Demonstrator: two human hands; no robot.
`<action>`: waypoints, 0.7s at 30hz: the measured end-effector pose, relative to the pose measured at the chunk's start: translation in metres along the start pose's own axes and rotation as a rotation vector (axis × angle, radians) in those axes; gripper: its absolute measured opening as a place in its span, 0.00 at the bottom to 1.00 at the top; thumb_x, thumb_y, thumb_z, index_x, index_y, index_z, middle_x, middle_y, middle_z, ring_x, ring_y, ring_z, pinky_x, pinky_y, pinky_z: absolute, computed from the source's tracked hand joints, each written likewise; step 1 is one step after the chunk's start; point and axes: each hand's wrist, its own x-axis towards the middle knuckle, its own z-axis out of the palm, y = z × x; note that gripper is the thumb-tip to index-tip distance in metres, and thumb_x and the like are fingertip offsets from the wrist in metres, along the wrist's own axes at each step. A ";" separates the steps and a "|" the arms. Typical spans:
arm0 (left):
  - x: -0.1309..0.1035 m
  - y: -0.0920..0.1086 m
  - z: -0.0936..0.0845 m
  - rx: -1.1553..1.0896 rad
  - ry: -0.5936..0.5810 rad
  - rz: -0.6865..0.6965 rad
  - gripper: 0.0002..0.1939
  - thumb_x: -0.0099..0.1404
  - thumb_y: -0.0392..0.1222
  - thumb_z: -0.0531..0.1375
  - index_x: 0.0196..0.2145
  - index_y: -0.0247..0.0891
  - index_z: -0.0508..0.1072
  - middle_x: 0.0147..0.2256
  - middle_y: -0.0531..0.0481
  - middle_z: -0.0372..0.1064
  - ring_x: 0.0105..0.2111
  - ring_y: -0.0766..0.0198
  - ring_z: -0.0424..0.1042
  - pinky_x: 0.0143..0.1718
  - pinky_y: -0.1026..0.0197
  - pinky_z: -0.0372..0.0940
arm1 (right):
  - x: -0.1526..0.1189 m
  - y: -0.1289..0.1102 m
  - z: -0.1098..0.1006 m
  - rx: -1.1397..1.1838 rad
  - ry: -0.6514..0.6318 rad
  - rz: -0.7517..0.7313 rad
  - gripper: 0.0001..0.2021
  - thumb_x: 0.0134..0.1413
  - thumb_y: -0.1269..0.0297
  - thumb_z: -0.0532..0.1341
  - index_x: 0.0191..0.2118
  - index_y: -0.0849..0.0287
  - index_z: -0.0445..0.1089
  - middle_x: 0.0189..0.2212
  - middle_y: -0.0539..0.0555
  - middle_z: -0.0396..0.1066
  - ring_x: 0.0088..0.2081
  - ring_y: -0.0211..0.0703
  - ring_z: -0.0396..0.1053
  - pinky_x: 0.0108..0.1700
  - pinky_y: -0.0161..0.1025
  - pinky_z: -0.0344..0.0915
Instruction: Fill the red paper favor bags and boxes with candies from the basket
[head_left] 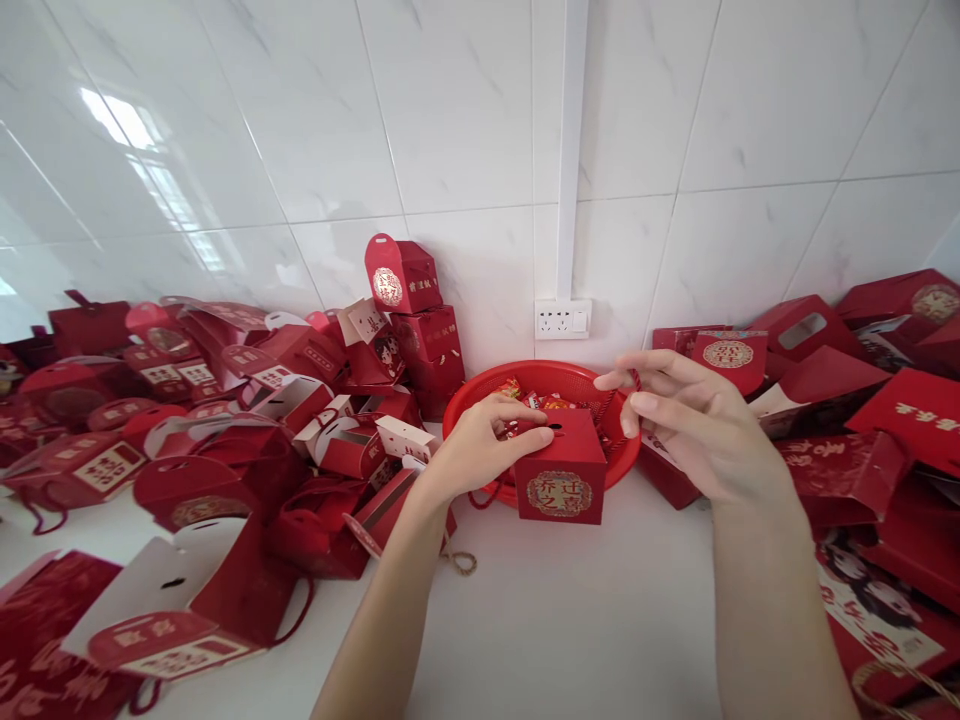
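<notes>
A small red gift box [562, 495] with a round gold emblem stands upright in the middle of the white table, in front of a red plastic basket [466, 388]. A dark hole shows in its top panel. My left hand [491, 440] is closed on the upper left of the box, its thumb lying across the top beside the hole. To the right, raised above the basket's rim, my right hand [694, 425] pinches a thin red cord [637, 380] between thumb and fingers. Where the cord's other end goes is hard to see.
Wrapped sweets [555, 403] lie in the basket. Many red boxes [330, 530] crowd the left, some with open flaps. Three boxes [424, 335] are stacked by the tiled wall. More boxes [840, 480] pile up on the right. A wall socket [562, 319] sits behind.
</notes>
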 end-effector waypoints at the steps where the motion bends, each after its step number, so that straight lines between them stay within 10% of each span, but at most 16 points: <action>1: -0.001 0.002 0.000 -0.026 0.029 0.003 0.16 0.62 0.53 0.65 0.42 0.42 0.83 0.49 0.44 0.76 0.43 0.54 0.75 0.41 0.56 0.71 | -0.002 -0.002 0.002 -0.025 -0.009 -0.023 0.11 0.51 0.61 0.70 0.41 0.54 0.75 0.40 0.54 0.78 0.26 0.35 0.69 0.31 0.39 0.71; 12: -0.027 0.030 -0.015 -0.613 0.277 0.114 0.17 0.58 0.39 0.70 0.46 0.41 0.79 0.48 0.46 0.76 0.39 0.62 0.77 0.38 0.63 0.74 | -0.026 -0.023 0.018 -0.232 -0.020 -0.148 0.13 0.58 0.55 0.68 0.47 0.52 0.76 0.44 0.56 0.79 0.44 0.47 0.78 0.47 0.45 0.78; 21: -0.047 0.047 -0.006 -0.553 0.083 0.320 0.16 0.65 0.31 0.62 0.48 0.44 0.80 0.59 0.44 0.67 0.56 0.49 0.72 0.51 0.52 0.75 | -0.039 -0.025 0.029 -0.504 -0.071 -0.133 0.22 0.61 0.52 0.64 0.60 0.45 0.70 0.58 0.54 0.73 0.59 0.55 0.71 0.58 0.51 0.72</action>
